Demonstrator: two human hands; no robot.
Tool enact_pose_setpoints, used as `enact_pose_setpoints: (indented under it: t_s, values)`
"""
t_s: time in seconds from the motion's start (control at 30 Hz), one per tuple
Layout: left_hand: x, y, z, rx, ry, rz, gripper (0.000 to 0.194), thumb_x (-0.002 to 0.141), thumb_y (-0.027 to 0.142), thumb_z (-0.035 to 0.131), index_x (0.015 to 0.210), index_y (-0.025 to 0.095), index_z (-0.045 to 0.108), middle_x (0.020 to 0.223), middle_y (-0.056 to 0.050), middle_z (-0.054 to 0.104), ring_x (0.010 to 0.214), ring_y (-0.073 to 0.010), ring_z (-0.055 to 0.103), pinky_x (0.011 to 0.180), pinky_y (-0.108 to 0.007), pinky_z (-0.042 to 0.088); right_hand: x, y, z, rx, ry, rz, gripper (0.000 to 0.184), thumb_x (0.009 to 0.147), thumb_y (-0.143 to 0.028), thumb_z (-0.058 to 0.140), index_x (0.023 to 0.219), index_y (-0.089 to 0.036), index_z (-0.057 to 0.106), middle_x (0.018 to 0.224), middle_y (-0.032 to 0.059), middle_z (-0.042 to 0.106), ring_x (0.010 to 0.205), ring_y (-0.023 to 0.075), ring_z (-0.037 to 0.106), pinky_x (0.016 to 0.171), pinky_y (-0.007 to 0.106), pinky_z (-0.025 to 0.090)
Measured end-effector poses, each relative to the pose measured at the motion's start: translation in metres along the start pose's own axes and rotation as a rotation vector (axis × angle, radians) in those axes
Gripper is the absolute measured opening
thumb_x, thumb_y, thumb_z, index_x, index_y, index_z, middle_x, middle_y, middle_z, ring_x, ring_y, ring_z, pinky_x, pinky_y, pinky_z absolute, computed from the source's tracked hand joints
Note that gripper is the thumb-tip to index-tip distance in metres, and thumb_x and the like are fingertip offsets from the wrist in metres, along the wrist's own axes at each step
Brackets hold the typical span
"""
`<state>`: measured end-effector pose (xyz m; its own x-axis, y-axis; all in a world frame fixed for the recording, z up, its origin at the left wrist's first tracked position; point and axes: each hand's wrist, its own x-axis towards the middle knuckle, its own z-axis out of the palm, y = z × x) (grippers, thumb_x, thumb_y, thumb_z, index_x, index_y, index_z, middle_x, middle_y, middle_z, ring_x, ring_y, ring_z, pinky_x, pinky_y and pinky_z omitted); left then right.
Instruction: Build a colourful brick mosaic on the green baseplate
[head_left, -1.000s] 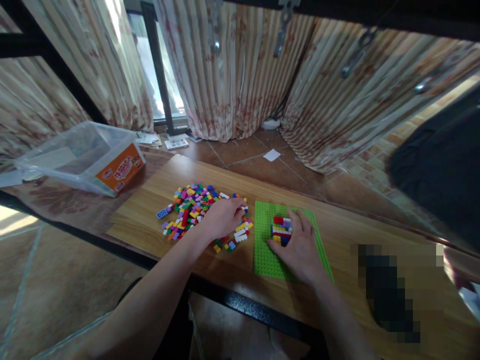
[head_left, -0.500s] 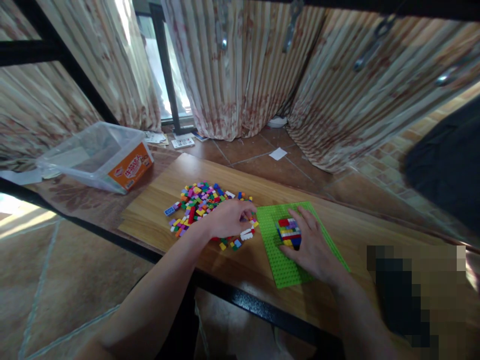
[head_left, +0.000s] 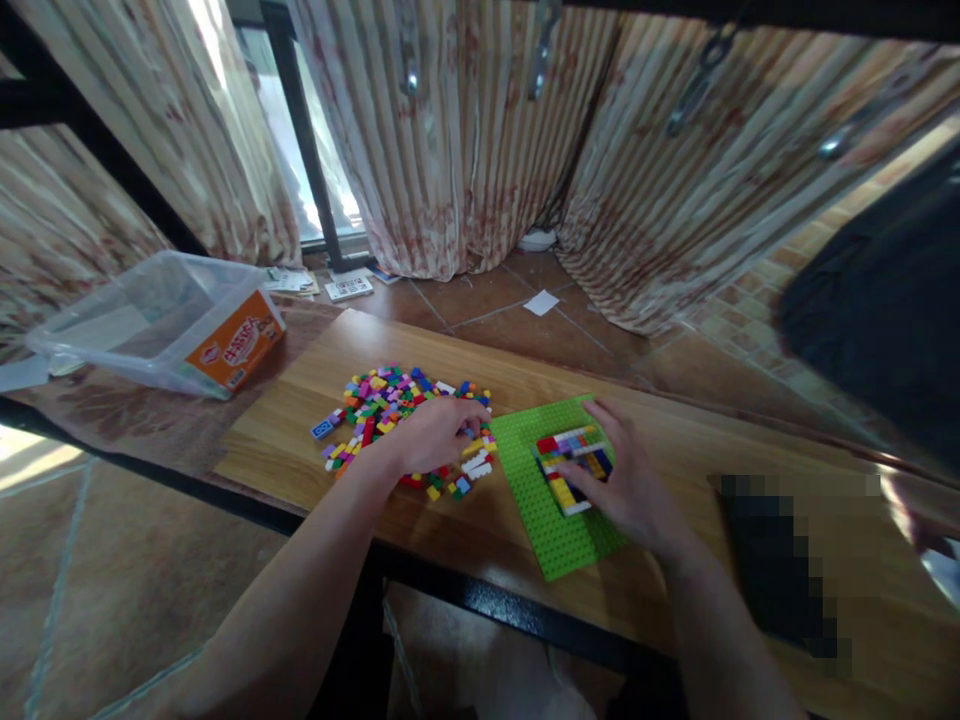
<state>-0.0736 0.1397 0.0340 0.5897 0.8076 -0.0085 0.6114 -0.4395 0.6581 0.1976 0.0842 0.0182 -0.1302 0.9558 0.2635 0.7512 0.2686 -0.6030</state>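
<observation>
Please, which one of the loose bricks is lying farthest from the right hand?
The blue brick at the left edge of the pile; it juts out beyond all the other loose bricks.

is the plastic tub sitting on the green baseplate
No, the clear tub stands on the brown cloth, away from the baseplate.

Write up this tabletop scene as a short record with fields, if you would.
Left hand: over the loose bricks, grip hidden
Right hand: at the brick build, thumb over it
Brick build: multicoloured, on a green baseplate
Loose bricks: mixed colours, spread on the wooden tabletop
Clear plastic box: to the left, orange label
</observation>
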Motion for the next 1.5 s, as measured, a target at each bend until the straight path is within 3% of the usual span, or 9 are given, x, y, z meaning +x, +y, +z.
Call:
enact_pose_setpoints:
  t_s: [0.17,0.27,0.4,0.53,0.87,1.0,1.2,1.33,1.5]
  values:
    - [0.002,0.006,0.000,-0.189,0.117,0.037,0.025,0.082,0.018,0.056,0.105,0.018,0.065,0.097,-0.004,0.069,0.087,-0.0157,0.063,0.080,-0.029,0.048,0.005,0.013,-0.012,0.151,0.359,0.169,0.044,0.080,-0.041,0.061,0.120,-0.020,0.060,0.115,0.0121,0.064,0.103,0.0253,0.062,0.089,0.049,0.051]
    - [0.007,0.014,0.009,-0.419,0.203,0.018,0.025,0.083,0.023,0.059,0.106,0.015,0.063,0.097,-0.006,0.069,0.089,-0.0155,0.063,0.082,-0.030,0.049,0.003,0.006,-0.009,0.226,0.448,0.177,0.032,0.081,-0.037,0.059,0.107,-0.019,0.066,0.101,0.0093,0.068,0.088,0.0214,0.065,0.082,0.044,0.053]
    - [0.014,0.025,0.028,-0.785,0.194,-0.076,0.026,0.081,0.029,0.063,0.101,0.014,0.064,0.090,-0.005,0.069,0.078,-0.0129,0.062,0.073,-0.027,0.050,-0.006,-0.028,0.007,0.240,0.314,0.054,0.023,0.083,-0.033,0.059,0.103,-0.024,0.067,0.095,0.0042,0.069,0.084,0.0185,0.065,0.082,0.039,0.053]
    - [0.016,0.034,0.040,-1.021,0.154,-0.189,0.034,0.073,0.036,0.072,0.097,0.014,0.066,0.088,-0.003,0.069,0.073,-0.0111,0.061,0.068,-0.024,0.049,-0.014,-0.055,0.021,0.200,0.164,-0.004,0.031,0.083,-0.031,0.061,0.114,-0.027,0.062,0.102,0.0040,0.069,0.091,0.0192,0.065,0.085,0.038,0.051]
    - [0.016,0.044,0.049,-1.066,0.134,-0.172,0.033,0.070,0.041,0.075,0.089,0.014,0.068,0.078,-0.002,0.068,0.066,-0.0111,0.061,0.064,-0.024,0.049,-0.013,-0.064,0.026,0.272,0.152,0.033,0.013,0.086,-0.030,0.058,0.093,-0.025,0.067,0.089,0.0015,0.070,0.081,0.0161,0.063,0.076,0.032,0.050]
    - [0.016,0.041,0.047,-1.028,0.123,-0.171,0.032,0.075,0.043,0.070,0.088,0.014,0.068,0.075,-0.001,0.067,0.065,-0.0106,0.062,0.067,-0.025,0.050,-0.012,-0.050,0.018,0.300,0.187,0.119,0.016,0.083,-0.028,0.058,0.093,-0.024,0.069,0.091,0.0030,0.071,0.081,0.0165,0.064,0.076,0.033,0.051]
    - [0.016,0.033,0.042,-1.004,0.165,-0.190,0.034,0.074,0.040,0.071,0.097,0.014,0.067,0.086,-0.004,0.070,0.071,-0.0112,0.063,0.069,-0.026,0.052,-0.011,0.002,-0.011,0.433,0.360,0.474,0.030,0.073,-0.038,0.068,0.095,-0.017,0.070,0.087,0.0074,0.073,0.073,0.0197,0.067,0.070,0.036,0.055]
    - [0.016,0.030,0.040,-0.967,0.196,-0.192,0.033,0.076,0.039,0.069,0.098,0.015,0.067,0.088,-0.005,0.071,0.074,-0.0121,0.064,0.069,-0.026,0.052,-0.012,0.019,-0.020,0.390,0.228,0.573,0.033,0.069,-0.039,0.070,0.091,-0.016,0.071,0.083,0.0074,0.074,0.073,0.0218,0.068,0.068,0.036,0.054]
    - [0.016,0.029,0.039,-0.961,0.200,-0.193,0.035,0.074,0.041,0.071,0.098,0.015,0.067,0.089,-0.005,0.071,0.077,-0.0137,0.065,0.069,-0.026,0.053,-0.011,0.020,-0.013,0.310,0.135,0.564,0.029,0.072,-0.039,0.065,0.090,-0.016,0.071,0.081,0.0059,0.073,0.071,0.0201,0.068,0.067,0.034,0.053]
